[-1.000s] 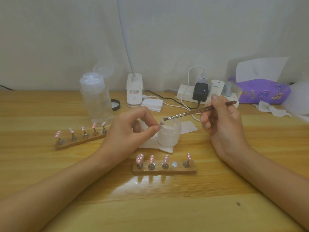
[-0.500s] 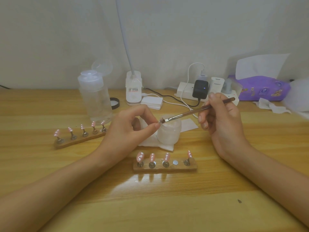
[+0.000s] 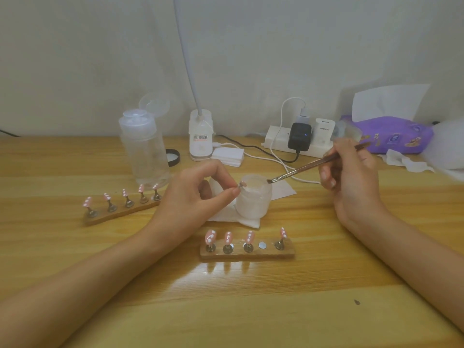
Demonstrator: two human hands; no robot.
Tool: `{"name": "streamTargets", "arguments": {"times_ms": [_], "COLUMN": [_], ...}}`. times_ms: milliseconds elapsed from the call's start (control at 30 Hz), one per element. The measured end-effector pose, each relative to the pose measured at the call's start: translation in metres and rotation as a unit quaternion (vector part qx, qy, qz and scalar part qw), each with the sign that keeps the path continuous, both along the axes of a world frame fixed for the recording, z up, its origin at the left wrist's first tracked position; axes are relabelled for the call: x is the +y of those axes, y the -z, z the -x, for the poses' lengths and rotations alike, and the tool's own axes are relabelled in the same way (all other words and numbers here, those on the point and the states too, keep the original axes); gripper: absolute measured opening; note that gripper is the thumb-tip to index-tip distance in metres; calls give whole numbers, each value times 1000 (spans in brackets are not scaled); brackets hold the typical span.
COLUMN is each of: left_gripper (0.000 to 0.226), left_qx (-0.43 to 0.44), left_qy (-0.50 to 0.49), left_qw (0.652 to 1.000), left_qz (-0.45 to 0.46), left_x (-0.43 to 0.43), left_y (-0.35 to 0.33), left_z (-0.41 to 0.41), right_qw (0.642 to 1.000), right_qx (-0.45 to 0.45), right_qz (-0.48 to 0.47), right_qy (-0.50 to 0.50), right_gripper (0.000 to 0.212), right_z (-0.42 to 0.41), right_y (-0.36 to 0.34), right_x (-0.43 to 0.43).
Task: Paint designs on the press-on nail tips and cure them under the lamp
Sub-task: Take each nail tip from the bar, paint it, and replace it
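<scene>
pinches a single pink nail tip (image 3: 243, 184) between thumb and forefinger of the left hand (image 3: 193, 197), other fingers curled under, at the rim of the frosted jar (image 3: 253, 204), 9 o'clock side. grips a thin brush (image 3: 301, 170) in the right hand (image 3: 351, 182), fingers curled round the handle, at 3 o'clock of the jar. brings the bristles to the jar's rim at 2 o'clock, apart from the held tip. has the jar on a white paper towel (image 3: 223, 214) near the middle of the wooden table (image 3: 226, 310).

at 6 o'clock of the jar, finds a near holder (image 3: 247, 256) of wood with four pink, white-dotted tips upright on stands and one bare magnet (image 3: 262, 245) between the third and fourth. at 9 o'clock, beyond the left hand, finds a far holder (image 3: 118, 214) carrying five dotted tips. at 10 o'clock, shows a clear pump bottle (image 3: 144, 156), lid flipped open, a black cap (image 3: 173, 158) just beside it. at 11 o'clock, shows the lamp base (image 3: 200, 139) with white pads (image 3: 228, 156) beside it. at 1 o'clock, shows a power strip (image 3: 276, 143) with chargers, and farther right a purple tissue pack (image 3: 394, 134) by the wall.
</scene>
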State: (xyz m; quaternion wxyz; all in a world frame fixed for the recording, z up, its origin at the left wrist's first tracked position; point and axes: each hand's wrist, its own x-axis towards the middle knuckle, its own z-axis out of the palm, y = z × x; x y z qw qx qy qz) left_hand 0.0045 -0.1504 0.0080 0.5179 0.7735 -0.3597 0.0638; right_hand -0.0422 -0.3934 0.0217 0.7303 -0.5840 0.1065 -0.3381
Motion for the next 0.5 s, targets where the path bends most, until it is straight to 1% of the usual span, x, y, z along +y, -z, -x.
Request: {"name": "streamTargets", "arguments": {"times_ms": [100,167,233,267,300,367,400,500], "left_gripper": [16,17,17,17,16,14,14,13], "left_qx": [1,4,3,4,5,3,2,2], "left_qy": [-1,-1,-1,0,1,2,2,1], "left_qw": [1000,1000,1000,1000,1000,1000,1000,1000], "left_qz": [1,4,3,3,2,-2,-4,-8], "left_x": [0,0,0,0,0,1,0,0], "left_y": [0,1,0,0,0,0,1,2], "left_z": [0,0,1,1,0,-1,-1,-2], "right_qw": [999,997,994,992,991,989,989,991], "right_qx": [-6,-37,-66,-74,-77,-82,-86,-90], "right_qz": [-32,-59,-33,-6,23,70,76,49], "right_qy": [0,-34,-84,-101,-108,-101,-97,-86], "right_gripper": [32,34,39,36,28,17,17,18], "right_z": [-1,-1,-2,-2,-2,-1,-1,-3], "right_y": [-2,-3,-2,-1,0,1,1,1], "right_x": [-8,-9,-5,-3,-1,-2,-3,-10]}}
